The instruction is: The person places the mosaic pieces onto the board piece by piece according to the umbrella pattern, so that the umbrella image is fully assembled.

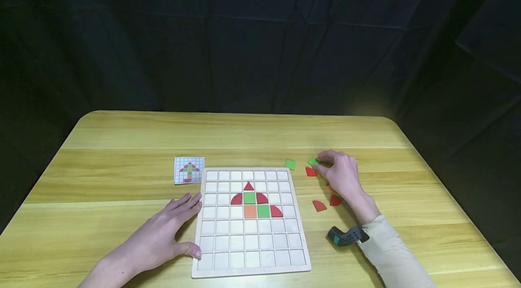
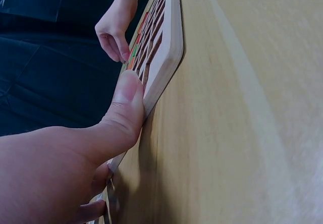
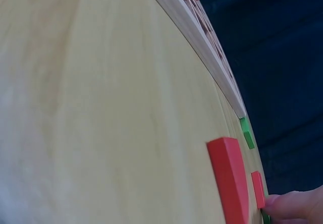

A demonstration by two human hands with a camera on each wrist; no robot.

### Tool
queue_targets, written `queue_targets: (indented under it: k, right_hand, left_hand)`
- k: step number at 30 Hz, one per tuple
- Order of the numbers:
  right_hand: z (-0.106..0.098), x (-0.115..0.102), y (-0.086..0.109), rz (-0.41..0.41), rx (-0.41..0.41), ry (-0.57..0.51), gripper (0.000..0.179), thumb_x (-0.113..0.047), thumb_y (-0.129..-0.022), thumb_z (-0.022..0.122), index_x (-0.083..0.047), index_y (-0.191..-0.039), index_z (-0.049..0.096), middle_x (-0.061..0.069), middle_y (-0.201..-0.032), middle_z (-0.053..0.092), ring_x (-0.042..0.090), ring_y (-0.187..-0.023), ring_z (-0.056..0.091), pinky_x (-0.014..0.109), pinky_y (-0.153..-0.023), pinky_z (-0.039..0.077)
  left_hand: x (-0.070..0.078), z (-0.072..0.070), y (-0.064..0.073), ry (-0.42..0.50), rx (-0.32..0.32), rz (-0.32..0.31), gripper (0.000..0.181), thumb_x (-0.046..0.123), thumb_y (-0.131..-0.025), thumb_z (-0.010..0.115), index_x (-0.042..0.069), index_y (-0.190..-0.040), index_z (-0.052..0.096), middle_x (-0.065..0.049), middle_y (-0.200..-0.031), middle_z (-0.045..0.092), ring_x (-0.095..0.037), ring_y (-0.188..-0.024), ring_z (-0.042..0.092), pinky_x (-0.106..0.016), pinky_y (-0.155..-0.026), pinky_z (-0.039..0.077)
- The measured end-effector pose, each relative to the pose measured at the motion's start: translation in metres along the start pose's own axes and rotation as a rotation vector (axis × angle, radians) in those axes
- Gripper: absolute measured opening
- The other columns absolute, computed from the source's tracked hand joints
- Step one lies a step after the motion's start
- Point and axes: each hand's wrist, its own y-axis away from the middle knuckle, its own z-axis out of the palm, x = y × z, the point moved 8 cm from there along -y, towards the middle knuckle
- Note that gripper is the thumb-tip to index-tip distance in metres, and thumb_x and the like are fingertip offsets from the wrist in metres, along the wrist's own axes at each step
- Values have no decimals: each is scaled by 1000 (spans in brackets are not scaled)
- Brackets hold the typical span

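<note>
My left hand [image 1: 163, 233] rests against the left edge of a white gridded board [image 1: 220, 261], its fingers stretched along the rim. In the left wrist view the thumb [image 2: 126, 98] presses the board's side near a corner. To the right of the board, my right hand [image 1: 339, 172] pinches a green square tile [image 1: 312, 161] between thumb and fingertips. A red quarter-round tile [image 1: 311, 172] lies right by the thumb. Set in the board are a red triangle [image 1: 248, 186], red quarter-rounds [image 1: 276, 211], green squares [image 1: 263, 211] and an orange square [image 1: 250, 211].
A pattern card [image 1: 189, 170] lies beyond the left hand, near the board's top left corner. Another green square [image 1: 290, 164] sits by the top right corner. More red quarter-rounds [image 1: 319, 205] and a partly hidden orange tile [image 1: 330, 189] lie near the right forearm.
</note>
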Motion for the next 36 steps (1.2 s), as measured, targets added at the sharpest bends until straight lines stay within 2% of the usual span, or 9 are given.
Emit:
queue_targets:
  k: [8, 17, 21, 24, 27, 30, 32, 36]
  right_hand:
    - [0, 2, 2, 29, -26, -18, 30, -14, -79, 84, -2, -105, 74, 11, -96, 78, 34, -103, 70, 42, -81, 49]
    - [-7, -4, 3, 53, -30, -72, 33, -16, -80, 84, -2, -108, 73, 11, -99, 78, 32, -105, 71, 45, -89, 49]
    - [-11, -16, 4, 54, -30, -85, 33, -21, -81, 83, -5, -109, 75, 8, -100, 78, 31, -108, 69, 36, -79, 48]
    - [-12, -28, 6, 46, -40, -100, 32, -21, -81, 83, -8, -108, 75, 6, -101, 78, 29, -110, 68, 34, -71, 49]
    - [-12, -42, 9, 16, -51, -123, 31, -18, -80, 84, -8, -108, 75, 6, -102, 78, 30, -110, 68, 41, -77, 52]
    - [-11, -57, 12, -23, -55, -146, 30, -16, -79, 85, -8, -106, 75, 6, -102, 78, 31, -110, 68, 47, -92, 51]
    - [-10, -67, 15, -52, -58, -160, 29, -15, -78, 86, -9, -105, 76, 6, -101, 78, 31, -110, 68, 49, -91, 50]
    - [-6, -88, 22, -118, -59, -167, 27, -16, -76, 87, -11, -101, 77, 4, -100, 78, 28, -109, 67, 44, -82, 51]
  left_hand:
    - [0, 0, 0, 2, -3, -1, 105, 71, -69, 66, 5, -149, 46, -7, -160, 36, -40, -147, 32, -57, -113, 36]
    - [2, -1, 0, -8, 17, 24, 104, 70, -70, 67, 3, -147, 48, -9, -159, 38, -40, -146, 34, -57, -112, 38]
    - [2, -1, 1, -9, 20, 31, 104, 70, -70, 67, 3, -147, 48, -10, -159, 38, -41, -145, 34, -57, -112, 38]
    - [2, -1, 1, -7, 18, 28, 104, 70, -70, 67, 2, -147, 48, -10, -159, 38, -41, -145, 34, -58, -112, 38]
    - [2, -1, 1, -6, 17, 25, 104, 70, -70, 67, 2, -147, 48, -10, -159, 38, -42, -145, 34, -58, -112, 38]
    - [2, -1, 1, -9, 21, 26, 105, 70, -70, 67, 2, -147, 48, -9, -159, 38, -41, -145, 35, -58, -112, 38]
    - [2, -1, 1, -12, 23, 26, 105, 71, -70, 67, 3, -147, 48, -9, -159, 38, -41, -145, 35, -58, -112, 38]
    - [2, -1, 2, -17, 24, 26, 105, 71, -70, 66, 3, -147, 48, -8, -159, 38, -41, -145, 35, -57, -112, 38]
